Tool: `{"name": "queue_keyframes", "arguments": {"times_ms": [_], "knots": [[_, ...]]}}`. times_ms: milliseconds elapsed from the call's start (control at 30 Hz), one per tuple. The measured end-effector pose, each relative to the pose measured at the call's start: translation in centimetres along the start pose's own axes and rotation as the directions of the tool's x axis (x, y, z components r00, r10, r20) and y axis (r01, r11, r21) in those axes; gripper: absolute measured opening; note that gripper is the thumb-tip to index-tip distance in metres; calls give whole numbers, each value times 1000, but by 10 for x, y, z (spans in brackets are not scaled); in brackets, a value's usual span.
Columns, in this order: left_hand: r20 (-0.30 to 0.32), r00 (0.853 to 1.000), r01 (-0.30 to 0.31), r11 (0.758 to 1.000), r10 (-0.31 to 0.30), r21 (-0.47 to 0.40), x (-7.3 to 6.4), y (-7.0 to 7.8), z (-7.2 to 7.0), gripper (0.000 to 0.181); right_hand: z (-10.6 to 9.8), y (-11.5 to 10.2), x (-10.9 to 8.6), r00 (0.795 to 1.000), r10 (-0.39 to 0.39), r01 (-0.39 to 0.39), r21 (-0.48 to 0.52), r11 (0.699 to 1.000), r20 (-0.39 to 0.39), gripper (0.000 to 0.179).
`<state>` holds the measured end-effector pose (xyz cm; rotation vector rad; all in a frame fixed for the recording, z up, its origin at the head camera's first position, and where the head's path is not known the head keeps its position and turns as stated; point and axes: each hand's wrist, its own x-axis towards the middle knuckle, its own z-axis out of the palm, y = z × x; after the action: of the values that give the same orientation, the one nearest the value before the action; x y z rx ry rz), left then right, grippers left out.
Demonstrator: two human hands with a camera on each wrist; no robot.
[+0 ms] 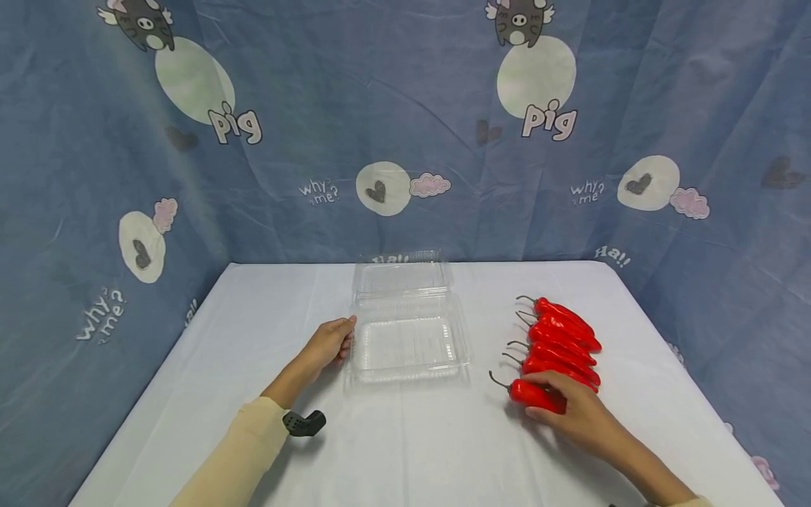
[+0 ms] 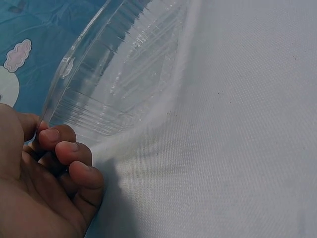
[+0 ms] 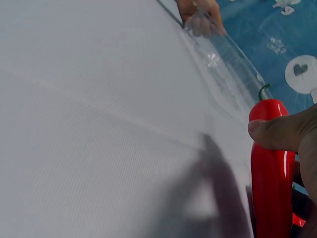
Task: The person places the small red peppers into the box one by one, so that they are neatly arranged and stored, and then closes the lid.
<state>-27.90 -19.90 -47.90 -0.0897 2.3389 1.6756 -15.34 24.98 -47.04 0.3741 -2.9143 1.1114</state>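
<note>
A clear plastic clamshell container (image 1: 405, 345) stands with its lid folded back at the middle of the table. My left hand (image 1: 331, 342) pinches the rim at its left side between thumb and curled fingers, as the left wrist view shows up close. At the right, my right hand (image 1: 573, 412) grips a red chili pepper (image 1: 535, 396), thumb on one side and fingers on the other. The held pepper's green stem (image 3: 264, 91) points away from the hand. Just beyond it lie several more red chili peppers (image 1: 560, 338) in a row, stems to the left.
A white cloth (image 1: 405, 451) covers the table. Blue printed fabric (image 1: 405, 127) hangs behind it and along both sides. A black strap (image 1: 304, 424) is worn on the left wrist over a cream sleeve (image 1: 237, 451).
</note>
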Motion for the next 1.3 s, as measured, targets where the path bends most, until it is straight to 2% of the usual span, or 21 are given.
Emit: {"name": "queue_keyframes", "arguments": {"times_ms": [233, 533, 733, 967, 1233, 1300], "knots": [[-1, 1000, -1, 1000, 1, 15, 1, -3, 0, 47, 4, -11, 7, 998, -54, 54, 18, 998, -25, 52], [0, 1000, -8, 1000, 8, 13, 2, -3, -1, 47, 13, -29, 21, 999, -48, 49, 60, 997, -10, 54], [7, 1000, -13, 1000, 13, 16, 1, -3, -1, 47, 17, -41, 32, 993, -114, 115, 91, 989, -19, 54], [20, 1000, -20, 1000, 20, 13, 2, -5, -2, 48, 21, -59, 43, 997, -83, 81, 142, 986, 5, 56], [18, 999, -28, 999, 27, 21, 1, -5, -3, 48, 28, -81, 61, 977, -208, 211, 132, 968, -34, 53], [15, 1000, -27, 999, 26, 19, 1, -5, -3, 48, 31, -85, 66, 975, -222, 224, 139, 965, -33, 53]]}}
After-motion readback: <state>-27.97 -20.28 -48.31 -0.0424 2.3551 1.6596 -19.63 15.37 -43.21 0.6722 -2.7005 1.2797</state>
